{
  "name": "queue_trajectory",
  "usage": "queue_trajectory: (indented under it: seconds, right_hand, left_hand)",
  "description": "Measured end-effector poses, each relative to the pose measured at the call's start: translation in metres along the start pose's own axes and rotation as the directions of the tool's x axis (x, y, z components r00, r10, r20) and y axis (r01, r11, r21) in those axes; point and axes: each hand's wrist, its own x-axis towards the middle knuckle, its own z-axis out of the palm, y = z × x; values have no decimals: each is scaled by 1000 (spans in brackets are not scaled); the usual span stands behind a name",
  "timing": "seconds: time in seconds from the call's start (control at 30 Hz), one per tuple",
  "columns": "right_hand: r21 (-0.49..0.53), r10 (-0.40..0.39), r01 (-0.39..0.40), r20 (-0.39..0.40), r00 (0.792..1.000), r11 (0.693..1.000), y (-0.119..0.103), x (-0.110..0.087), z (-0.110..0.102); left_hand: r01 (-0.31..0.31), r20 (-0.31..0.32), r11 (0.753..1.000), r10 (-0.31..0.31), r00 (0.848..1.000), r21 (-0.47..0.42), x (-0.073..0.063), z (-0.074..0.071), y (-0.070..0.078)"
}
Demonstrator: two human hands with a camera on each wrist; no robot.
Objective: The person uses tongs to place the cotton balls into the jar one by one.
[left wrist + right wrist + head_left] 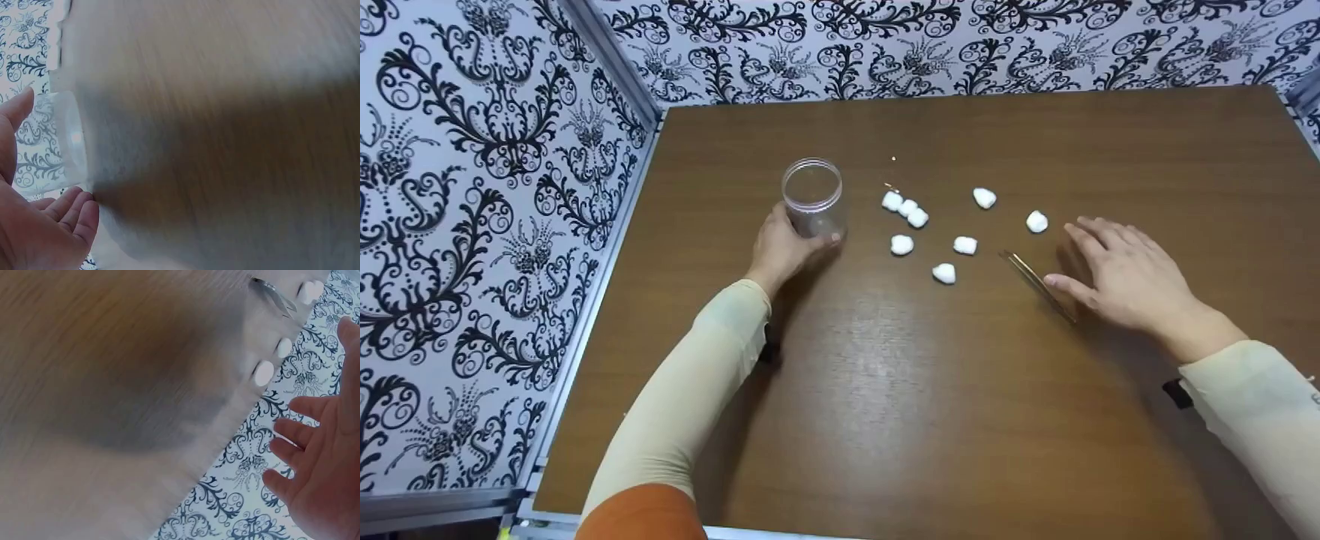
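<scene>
My left hand (pixel 787 247) is around the lower part of a clear, lidless jar (pixel 814 184), thumb on the near side. In the left wrist view, the jar (pixel 56 140) stands between the thumb and the curved fingers (pixel 85 222). My right hand (pixel 1132 277) is spread palm down at the right and holds nothing. Just left of its thumb lie gold-coloured tweezers (pixel 1039 285), slanting on the table. Several small white cotton-like balls (pixel 944 274) are scattered between the jar and the tweezers. The right wrist view also shows the tweezers (pixel 273 295) beyond the extended fingers.
The brown wooden table (pixel 885 420) has metal framing along its left edge. Black-and-white patterned walls (pixel 900 52) rise at the back and left. Tiny light bits (pixel 891 186) lie behind the row of three touching balls (pixel 908 208).
</scene>
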Motion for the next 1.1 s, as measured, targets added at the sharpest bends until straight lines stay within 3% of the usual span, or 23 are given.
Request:
queue_trajectory:
  seconds: [0.23,0.47,0.8,1.1]
  right_hand:
    - [-39,-31,31,0,1000,999,-13,2,-7]
    - [9,-42,42,76,996,999,-21,10,-2]
    - [26,-80,77,111,991,997,-26,22,6]
    - [72,-169,161,110,979,984,-27,32,7]
  left_hand:
    - [-3,2,999,3,1000,41,0,-1,1]
    - [1,2,1000,-1,1000,25,1,-2,-1]
    - [-23,8,998,23,1000,58,2,-1,-4]
    - [-31,7,998,31,999,61,1,-4,-3]
